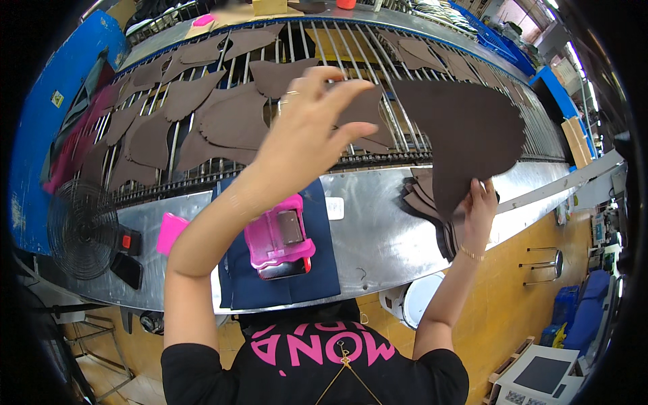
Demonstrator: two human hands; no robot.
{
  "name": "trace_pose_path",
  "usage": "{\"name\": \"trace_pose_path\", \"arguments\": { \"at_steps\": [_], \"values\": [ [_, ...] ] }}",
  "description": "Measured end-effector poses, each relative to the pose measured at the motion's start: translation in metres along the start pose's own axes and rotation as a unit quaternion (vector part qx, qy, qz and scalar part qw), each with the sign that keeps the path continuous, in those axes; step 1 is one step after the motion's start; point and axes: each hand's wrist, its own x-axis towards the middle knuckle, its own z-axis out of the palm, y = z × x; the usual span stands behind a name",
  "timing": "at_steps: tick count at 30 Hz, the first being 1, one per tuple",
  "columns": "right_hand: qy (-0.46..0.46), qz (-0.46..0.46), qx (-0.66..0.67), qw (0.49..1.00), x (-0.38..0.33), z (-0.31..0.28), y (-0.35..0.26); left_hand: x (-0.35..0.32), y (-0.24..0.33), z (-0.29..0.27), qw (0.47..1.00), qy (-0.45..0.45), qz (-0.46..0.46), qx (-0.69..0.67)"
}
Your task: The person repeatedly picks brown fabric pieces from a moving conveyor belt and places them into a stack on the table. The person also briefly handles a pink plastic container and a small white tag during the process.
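- A dark brown, scallop-edged panel [466, 128] is held above the right grip [480, 202], pinched at its lower edge by the fingers.
- The left grip [307, 121] is raised, thumb and forefinger parted; nothing is seen held.
- Beyond the left grip, brown cut pieces [233, 115] are spread on a rod conveyor [544, 135].
- Beside the right grip, a pile of brown pieces [425, 192] is seen on the metal surface [378, 243].
- The panel is judged light and pliable, best taken by opposite edges against sagging.

This is a factory workshop, shown by the long metal-rod conveyor [543, 138] carrying flat, curved, dark-brown pieces [234, 115] beyond the left hand [307, 121] and the shiny steel worktable [374, 256] below the right hand [480, 208].
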Motion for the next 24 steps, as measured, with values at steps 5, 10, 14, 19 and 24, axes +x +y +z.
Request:
{"name": "trace_pose_path", "arguments": {
  "at_steps": [5,10,14,19,24],
  "values": [
    [0.038,0.015,0.021,0.999,0.115,0.007,0.069,-0.040,-0.021,-0.068,0.991,-0.023,-0.132,0.020],
    [0.078,0.050,-0.016,0.996,0.213,0.011,0.172,-0.121,-0.061,-0.124,0.943,0.032,-0.331,-0.013],
    [0.130,0.079,-0.026,0.988,0.244,0.024,0.205,-0.179,-0.078,-0.154,0.895,0.065,-0.439,0.043],
    [0.222,0.048,-0.140,0.964,0.243,0.029,0.206,-0.213,-0.091,-0.160,0.880,0.105,-0.464,0.000],
    [0.171,-0.036,-0.296,0.939,0.161,0.003,0.135,-0.205,-0.091,-0.138,0.870,0.105,-0.479,-0.050]
  ]
}}
